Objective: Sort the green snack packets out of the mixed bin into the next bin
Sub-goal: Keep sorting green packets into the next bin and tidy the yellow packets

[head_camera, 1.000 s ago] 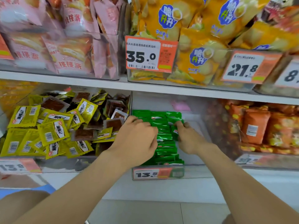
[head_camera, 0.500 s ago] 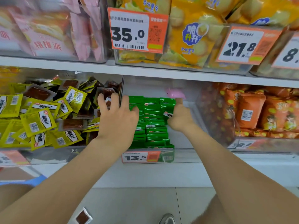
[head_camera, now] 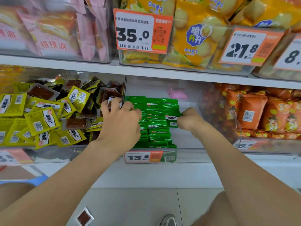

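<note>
A: Head view: is the left hand (head_camera: 120, 123) leaving the green packets (head_camera: 154, 128)?

B: Yes. 1 second ago it was lying on that stack; now it is crossing the divider (head_camera: 125, 85) into the mixed bin (head_camera: 53, 154), fingers bending over brown packets (head_camera: 109, 93). Gripping or not, I cannot tell.

A: The right hand (head_camera: 189, 121)?

B: Staying at the stack's right edge in the next bin (head_camera: 187, 139), curled, pinching 1 green packet (head_camera: 171, 119). Another search is probably starting.

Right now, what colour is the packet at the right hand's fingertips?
The packet is green with a white label and barcode; head view.
</note>
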{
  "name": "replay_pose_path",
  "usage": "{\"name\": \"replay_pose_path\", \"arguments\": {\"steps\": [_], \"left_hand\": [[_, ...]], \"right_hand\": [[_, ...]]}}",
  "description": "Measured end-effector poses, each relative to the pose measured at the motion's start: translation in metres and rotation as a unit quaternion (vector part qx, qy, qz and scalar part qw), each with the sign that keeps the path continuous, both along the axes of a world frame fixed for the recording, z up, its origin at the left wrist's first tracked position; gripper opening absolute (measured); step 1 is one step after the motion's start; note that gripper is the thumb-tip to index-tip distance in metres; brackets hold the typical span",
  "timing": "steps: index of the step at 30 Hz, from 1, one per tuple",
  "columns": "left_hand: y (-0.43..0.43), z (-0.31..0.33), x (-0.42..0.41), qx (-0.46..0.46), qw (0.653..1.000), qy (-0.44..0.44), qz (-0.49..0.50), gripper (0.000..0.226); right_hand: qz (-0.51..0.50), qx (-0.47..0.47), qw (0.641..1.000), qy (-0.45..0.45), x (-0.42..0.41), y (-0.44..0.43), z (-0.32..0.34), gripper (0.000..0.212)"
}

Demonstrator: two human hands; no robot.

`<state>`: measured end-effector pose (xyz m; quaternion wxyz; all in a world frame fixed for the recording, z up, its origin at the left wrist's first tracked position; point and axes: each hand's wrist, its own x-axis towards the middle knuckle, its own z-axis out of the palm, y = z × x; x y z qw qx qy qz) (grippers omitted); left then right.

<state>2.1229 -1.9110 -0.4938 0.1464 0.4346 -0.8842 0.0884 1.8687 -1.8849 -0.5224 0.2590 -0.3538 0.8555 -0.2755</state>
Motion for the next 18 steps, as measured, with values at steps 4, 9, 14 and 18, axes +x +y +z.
{"name": "replay_pose_path", "arguments": {"steps": [4, 9, 14, 18], "left_hand": [[0.000, -0.003, 0.013, 0.022, 0.991, 0.120, -0.047, 0.016], [0.022, 0.022, 0.045, -0.033, 0.962, 0.216, -0.163, 0.009], [0.056, 0.024, 0.094, 0.109, 0.984, 0.008, -0.144, 0.022], [0.057, -0.036, 0.129, 0.295, 0.928, -0.204, -0.098, 0.012]], "right_hand": [[0.022, 0.004, 0.989, 0.145, 0.013, 0.015, 0.021, 0.024], [0.146, -0.215, 0.950, 0.175, 0.075, 0.044, 0.060, 0.026], [0.414, -0.109, 0.884, 0.190, 0.159, 0.093, 0.069, 0.020], [0.552, 0.172, 0.792, 0.194, 0.192, 0.106, 0.022, 0.030]]}}
